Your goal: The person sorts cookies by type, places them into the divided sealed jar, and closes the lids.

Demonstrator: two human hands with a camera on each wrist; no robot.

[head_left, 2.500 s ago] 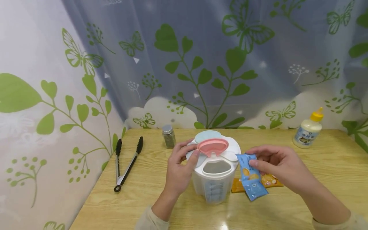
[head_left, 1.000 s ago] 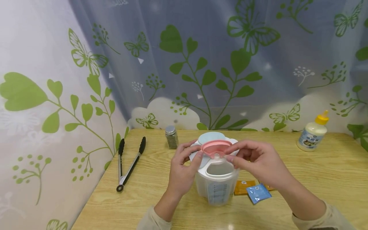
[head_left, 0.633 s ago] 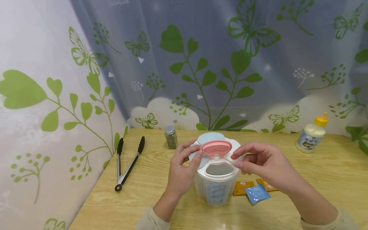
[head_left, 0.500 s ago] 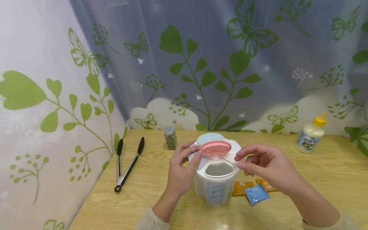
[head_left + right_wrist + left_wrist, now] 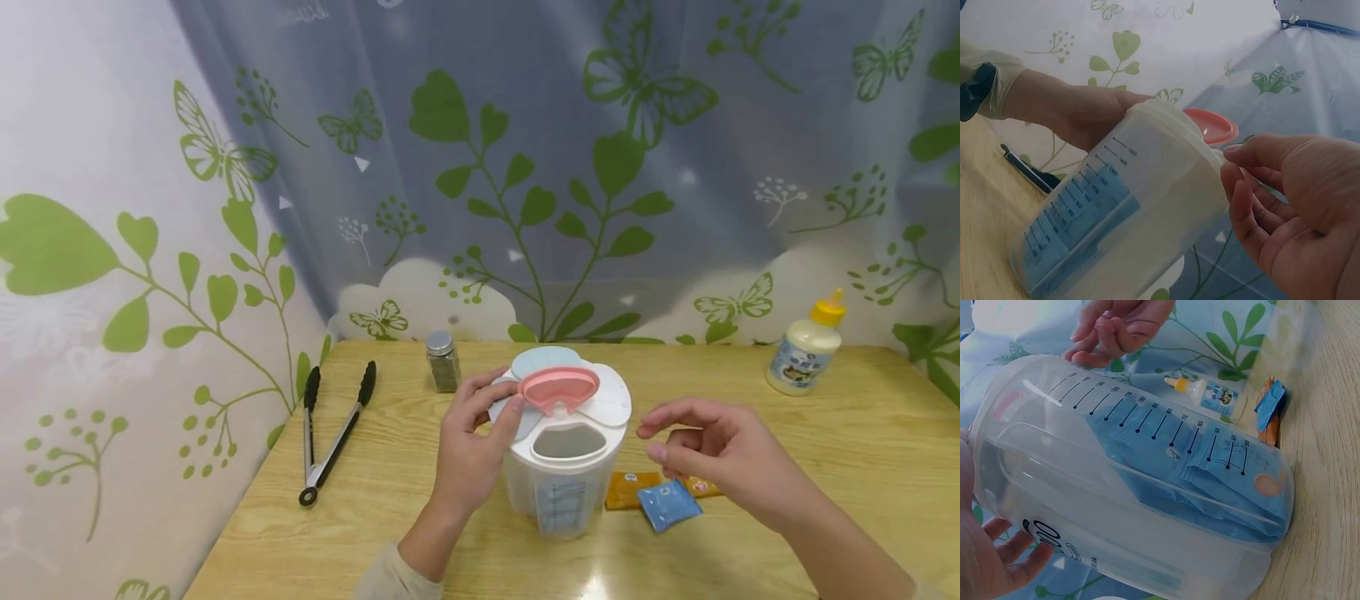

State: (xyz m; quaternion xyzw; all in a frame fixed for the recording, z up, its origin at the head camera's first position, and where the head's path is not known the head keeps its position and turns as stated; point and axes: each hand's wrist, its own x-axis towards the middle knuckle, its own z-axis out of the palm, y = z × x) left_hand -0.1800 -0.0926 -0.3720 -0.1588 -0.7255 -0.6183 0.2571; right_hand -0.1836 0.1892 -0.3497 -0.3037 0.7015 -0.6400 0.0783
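Note:
A clear plastic food storage canister [image 5: 522, 490] with a white, segmented lid stands on the table; measuring marks run down its side. The pink flap [image 5: 558, 387] is raised above an uncovered opening, while a pale blue flap [image 5: 545, 362] lies closed behind it. Blue snack packets [image 5: 1210, 481] show through the canister's wall. My left hand [image 5: 474, 450] grips the left side of the canister's top, thumb near the pink flap. To the right of the lid, my right hand [image 5: 720, 446] hovers with loosely bent fingers and nothing in them.
Two orange packets [image 5: 630, 490] and a blue packet [image 5: 670, 505] lie right of the canister. Black-tipped tongs [image 5: 337, 442] lie spread at left. A spice jar [image 5: 443, 363] stands behind, and a yellow-capped squeeze bottle [image 5: 804, 354] stands at back right, near the curtain.
The blue packet my right hand pinched earlier has left its fingers. That hand went to the lid's opening, then drew back to the right. My left hand has kept its hold.

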